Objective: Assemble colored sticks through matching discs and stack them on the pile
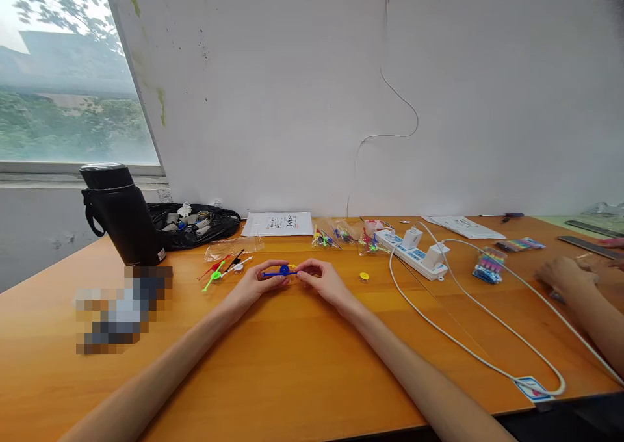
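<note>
A small blue stick piece (280,273) is pinched at both ends, low over the wooden counter (302,357). The left hand (256,285) is closed on its left end, fingers curled in; the right hand (322,278) is pinched on the right end, thumb and fingertips pressed together. A round blue knob is seen at the middle of the piece, between the two hands.

Just left of the left hand, loose sticks are laid out on the counter: a green stick (213,277), a red one (208,270), a black one (234,260) and a white one (238,266). A yellow disc (364,276) is seen just right of the right hand. Farther back, small clear bags of coloured parts (341,235) are lined up beside a white power strip (412,253), its cable looped across the counter. A black flask (121,214) is stood at the left, with a black bag (195,224) behind it. At the far right, another person's hand (560,276) is rested on the counter.
</note>
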The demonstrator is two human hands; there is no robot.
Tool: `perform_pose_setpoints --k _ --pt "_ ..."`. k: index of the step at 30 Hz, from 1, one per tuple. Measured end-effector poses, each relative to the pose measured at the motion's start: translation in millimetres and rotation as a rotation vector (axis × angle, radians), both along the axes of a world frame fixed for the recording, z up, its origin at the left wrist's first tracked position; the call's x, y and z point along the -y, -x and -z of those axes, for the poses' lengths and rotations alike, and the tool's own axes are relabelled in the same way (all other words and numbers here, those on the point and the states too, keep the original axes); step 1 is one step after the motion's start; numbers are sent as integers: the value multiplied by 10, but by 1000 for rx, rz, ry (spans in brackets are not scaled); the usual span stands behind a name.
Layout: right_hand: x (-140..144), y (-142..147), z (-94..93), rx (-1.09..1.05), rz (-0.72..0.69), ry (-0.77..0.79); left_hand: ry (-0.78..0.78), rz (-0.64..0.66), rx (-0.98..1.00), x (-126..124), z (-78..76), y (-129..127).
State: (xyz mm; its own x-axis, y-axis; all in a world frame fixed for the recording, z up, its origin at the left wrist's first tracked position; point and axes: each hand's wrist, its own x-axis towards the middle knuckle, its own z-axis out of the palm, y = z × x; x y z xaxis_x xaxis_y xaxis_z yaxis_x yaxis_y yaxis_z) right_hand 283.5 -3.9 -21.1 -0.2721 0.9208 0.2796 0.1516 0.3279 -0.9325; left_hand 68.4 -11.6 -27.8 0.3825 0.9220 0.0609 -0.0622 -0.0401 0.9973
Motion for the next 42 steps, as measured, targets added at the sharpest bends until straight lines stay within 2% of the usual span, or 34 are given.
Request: perform_pose_setpoints --k 6,12,17,21,24,32,37,42 --pt "-28 -7 -1 62 73 -130 -64 -30 -62 24 -47 -35" --pt "-8 -2 -22 103 141 -151 -133 -51 -81 43 -73 -65" --pt "85 26 -97 136 152 -217 -348 -166 -110 86 -126 -105" --pt "140 41 -131 166 109 -268 -383 -209 -115 51 -112 -99" --pt "159 46 -135 207 98 -284 -384 -195 -113 13 -89 -85" --pt "168 56 -143 180 73 -259 -290 -188 -103 24 -147 -66" --pt "83 30 -105 69 85 -158 -346 -154 -192 69 -187 -60" --pt "49 19 -120 -33 60 -102 -335 -93 -235 118 -169 -108"
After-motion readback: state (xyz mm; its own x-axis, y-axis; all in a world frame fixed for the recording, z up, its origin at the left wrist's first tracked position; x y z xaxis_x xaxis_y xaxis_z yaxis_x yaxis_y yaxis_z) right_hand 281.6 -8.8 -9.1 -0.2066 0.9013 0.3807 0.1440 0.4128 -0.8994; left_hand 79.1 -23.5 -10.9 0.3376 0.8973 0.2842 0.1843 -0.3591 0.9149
